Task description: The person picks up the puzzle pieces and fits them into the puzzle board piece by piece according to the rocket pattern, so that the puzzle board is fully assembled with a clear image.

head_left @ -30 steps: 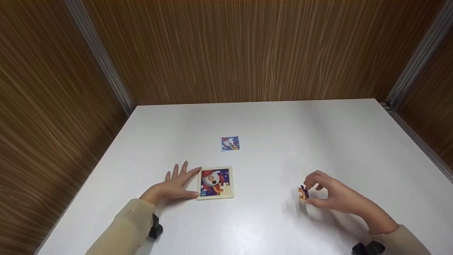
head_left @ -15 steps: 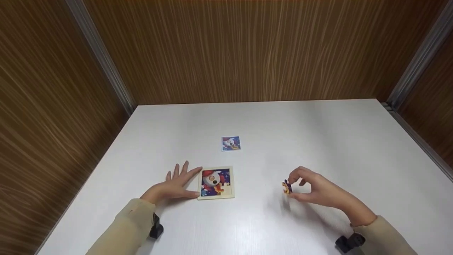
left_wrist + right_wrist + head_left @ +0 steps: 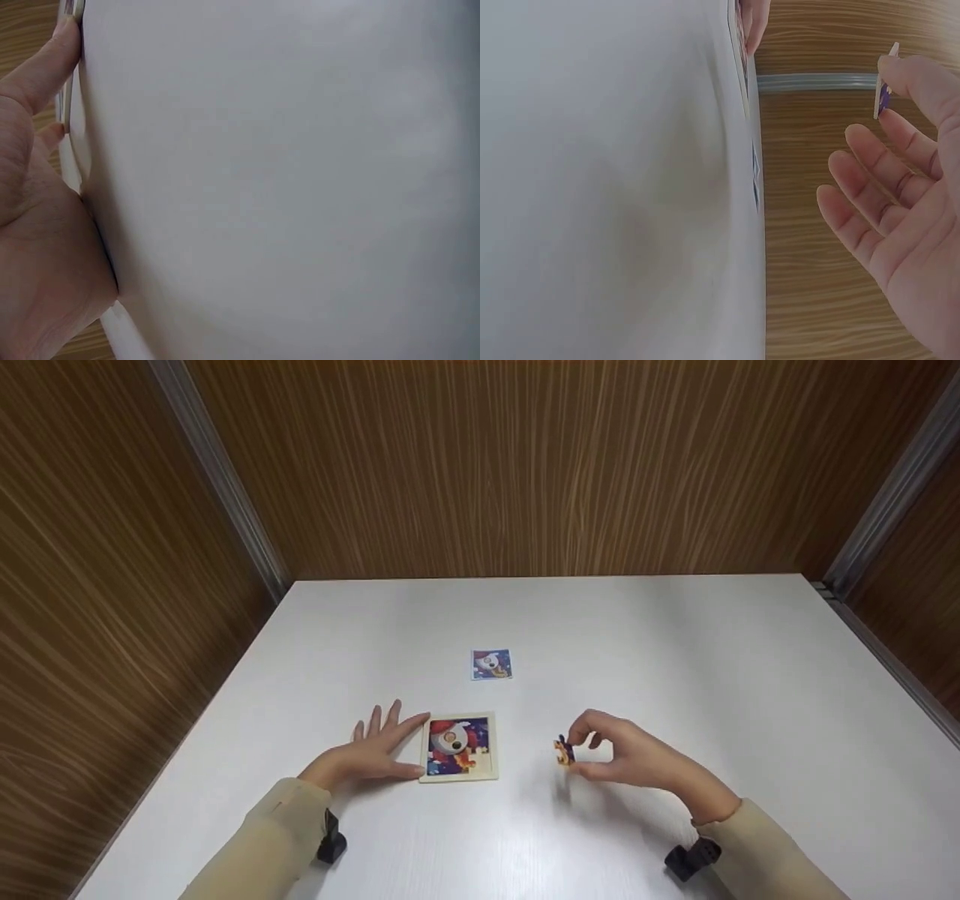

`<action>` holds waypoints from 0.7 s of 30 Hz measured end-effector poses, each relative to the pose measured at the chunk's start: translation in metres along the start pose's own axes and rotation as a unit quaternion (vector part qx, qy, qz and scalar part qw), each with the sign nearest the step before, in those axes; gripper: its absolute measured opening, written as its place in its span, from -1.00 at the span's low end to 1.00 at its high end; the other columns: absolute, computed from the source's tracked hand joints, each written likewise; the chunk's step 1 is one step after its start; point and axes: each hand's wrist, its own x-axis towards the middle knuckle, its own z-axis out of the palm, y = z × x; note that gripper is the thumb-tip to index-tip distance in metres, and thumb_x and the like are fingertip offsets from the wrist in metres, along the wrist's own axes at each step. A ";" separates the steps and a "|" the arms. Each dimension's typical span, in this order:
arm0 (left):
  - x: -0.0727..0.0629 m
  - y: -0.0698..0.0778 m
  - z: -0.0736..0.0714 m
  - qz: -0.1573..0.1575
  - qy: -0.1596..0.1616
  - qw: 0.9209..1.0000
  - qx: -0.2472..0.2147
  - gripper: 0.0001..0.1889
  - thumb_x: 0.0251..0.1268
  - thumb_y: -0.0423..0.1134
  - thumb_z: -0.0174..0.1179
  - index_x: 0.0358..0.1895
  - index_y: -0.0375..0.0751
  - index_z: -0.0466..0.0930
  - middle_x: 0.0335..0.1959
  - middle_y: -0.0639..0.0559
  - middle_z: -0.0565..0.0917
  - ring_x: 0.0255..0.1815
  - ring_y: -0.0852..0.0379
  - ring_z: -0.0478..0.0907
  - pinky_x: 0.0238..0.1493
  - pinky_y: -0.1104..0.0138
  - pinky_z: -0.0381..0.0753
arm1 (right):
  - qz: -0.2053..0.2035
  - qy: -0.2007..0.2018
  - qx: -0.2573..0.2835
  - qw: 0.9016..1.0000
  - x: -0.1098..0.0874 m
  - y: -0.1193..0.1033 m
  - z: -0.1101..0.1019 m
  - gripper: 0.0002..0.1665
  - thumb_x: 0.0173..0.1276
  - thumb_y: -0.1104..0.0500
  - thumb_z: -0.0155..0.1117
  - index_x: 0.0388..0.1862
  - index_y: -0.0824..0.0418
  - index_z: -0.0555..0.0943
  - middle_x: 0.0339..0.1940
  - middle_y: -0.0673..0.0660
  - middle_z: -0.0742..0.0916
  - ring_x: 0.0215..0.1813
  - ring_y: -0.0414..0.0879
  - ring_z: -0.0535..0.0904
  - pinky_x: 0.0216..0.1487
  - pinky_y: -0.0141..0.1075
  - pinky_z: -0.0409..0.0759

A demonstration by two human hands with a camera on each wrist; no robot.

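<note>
My left hand (image 3: 375, 751) lies spread on the table, with thumb and forefinger straight against the left edge of a jigsaw puzzle tray (image 3: 493, 761). The tray shows a bear-like face in a red hat; a bare pale gap is at its lower right. To the right of the tray, above the table, my right hand (image 3: 626, 751) pinches a jigsaw piece (image 3: 562, 751) between thumb and forefinger. That purple and yellow puzzle piece (image 3: 885, 97) stands on edge in the right wrist view, the other fingers loosely bent below it. The left wrist view shows the palm (image 3: 45, 262) low beside the table.
Behind the tray lies a small square picture card (image 3: 492, 664) with a similar image. The white table (image 3: 675, 660) is bounded by wood-grain panels (image 3: 480, 472) at the back and sides. A black wrist camera (image 3: 694, 859) is on the right sleeve, another on the left.
My right hand has moved left across the table toward the tray, with the jigsaw piece still pinched. The left hand and the tray have stayed in place.
</note>
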 end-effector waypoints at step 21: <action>0.000 0.000 0.000 0.009 -0.002 1.000 0.001 -0.03 -0.01 0.30 0.22 0.48 0.23 -0.08 0.45 -0.21 -0.49 0.38 -0.26 -0.67 0.25 -0.18 -0.60 | 0.038 -0.066 -0.096 0.992 0.055 0.022 0.049 -0.69 0.13 0.12 0.38 -0.20 0.16 0.51 -0.20 -0.04 0.62 -0.13 -0.15 0.51 -0.10 -0.24 0.52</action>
